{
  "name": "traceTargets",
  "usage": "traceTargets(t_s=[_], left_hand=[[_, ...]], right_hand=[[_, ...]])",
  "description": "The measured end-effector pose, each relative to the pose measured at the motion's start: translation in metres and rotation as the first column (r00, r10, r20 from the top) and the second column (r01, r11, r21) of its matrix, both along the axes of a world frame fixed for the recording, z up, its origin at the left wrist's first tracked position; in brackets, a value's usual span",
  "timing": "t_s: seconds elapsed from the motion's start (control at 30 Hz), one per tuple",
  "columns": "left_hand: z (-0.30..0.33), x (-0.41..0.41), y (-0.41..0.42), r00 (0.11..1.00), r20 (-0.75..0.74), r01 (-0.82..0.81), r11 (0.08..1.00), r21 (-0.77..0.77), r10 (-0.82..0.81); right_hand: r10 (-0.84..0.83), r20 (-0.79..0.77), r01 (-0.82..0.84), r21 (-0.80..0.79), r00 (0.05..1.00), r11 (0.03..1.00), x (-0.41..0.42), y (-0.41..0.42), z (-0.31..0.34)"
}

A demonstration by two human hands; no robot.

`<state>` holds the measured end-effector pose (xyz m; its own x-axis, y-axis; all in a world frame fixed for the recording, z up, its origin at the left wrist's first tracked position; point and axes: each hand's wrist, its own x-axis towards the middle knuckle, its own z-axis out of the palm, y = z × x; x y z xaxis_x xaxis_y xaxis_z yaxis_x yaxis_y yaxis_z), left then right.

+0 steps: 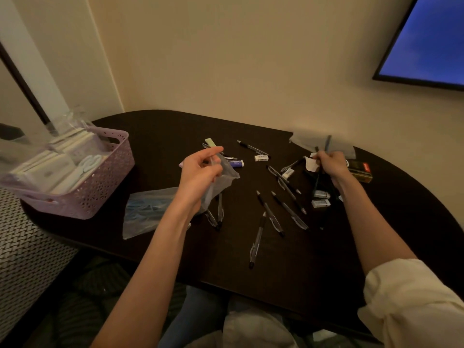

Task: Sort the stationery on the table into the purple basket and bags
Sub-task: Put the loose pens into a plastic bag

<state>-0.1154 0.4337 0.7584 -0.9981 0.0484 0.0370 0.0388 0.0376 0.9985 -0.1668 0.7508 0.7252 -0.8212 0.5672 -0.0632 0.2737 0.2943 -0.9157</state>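
Room: beige walls, dim warm light; dark screen [424,38] w/ blue glow upper right, cut off by frame edge.
Surface: dark brown table [175,131], rounded ends, smooth matte top; near edge partly hidden by arms.
Hard to see: basket contents blurred, pale flat packs + smth white and curvy, can't tell what. Clear plastic sticking up at basket's far left, smeared. Items under right hand in shadow, count unclear.
Purple basket [108,182]: far left of table, lilac plastic, perforated lattice walls, slot handle, rectangular.
Bag w/ blue items [145,209]: flat on table betw. basket and left forearm, translucent, crinkly; contents look like blue pens, not sure.
Left hand [200,169]: raised over table centre-left, fingers curled, thumb + fingers pinching mouth of clear bag [223,182]; bag hangs limp below palm.
Right hand [331,164]: right side, fingers clamped round bunch of dark pens [319,179], tips pointing down to table.
Loose pens [270,214]: scattered centre, clear barrels, black grips, slim, lying at mixed angles.
Erasers [261,158]: small white blocks, one far centre, two more just below right hand.
Green block [210,141]: pale, beyond left hand.
Gold-black box [359,170]: right of right hand, partly hidden.
Grey bag [308,141]: flat, beyond right hand.
Sleeve [411,302]: cream, rolled, lower right.
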Motion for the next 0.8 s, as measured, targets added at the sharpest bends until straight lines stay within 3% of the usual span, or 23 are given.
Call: traceTargets(t_s=[0.1, 0.27, 0.33, 0.43, 0.6, 0.8], left_hand=[[0.0, 0.002, 0.004, 1.0, 0.0, 0.013, 1.0, -0.003, -0.013], [0.0, 0.003, 0.008, 1.0, 0.016, 0.024, 1.0, -0.012, -0.024], [0.001, 0.002, 0.008, 1.0, 0.014, 0.018, 1.0, -0.018, -0.017], [0.001, 0.002, 0.009, 1.0, 0.012, 0.014, 1.0, -0.019, -0.014], [0.0, 0.003, 0.009, 1.0, 0.02, 0.011, 1.0, -0.019, -0.01], [-0.002, 0.0, 0.007, 1.0, 0.026, -0.011, 1.0, -0.012, 0.011]], right_hand=[[-0.028, -0.088, 0.027, -0.016, 0.996, 1.0, 0.001, 0.008, 0.005], [0.044, -0.087, -0.023, 0.229, 0.995, 0.973, 0.001, 0.022, 0.003], [0.109, -0.025, -0.09, 0.406, 0.994, 0.909, 0.0, 0.025, -0.001], [0.156, 0.194, -0.245, 0.617, 0.968, 0.748, 0.0, 0.029, -0.01], [0.109, 0.475, -0.402, 0.574, 0.873, 0.713, 0.006, 0.028, -0.023], [0.07, 0.481, -0.383, 0.594, 0.874, 0.708, 0.007, 0.021, -0.028]])
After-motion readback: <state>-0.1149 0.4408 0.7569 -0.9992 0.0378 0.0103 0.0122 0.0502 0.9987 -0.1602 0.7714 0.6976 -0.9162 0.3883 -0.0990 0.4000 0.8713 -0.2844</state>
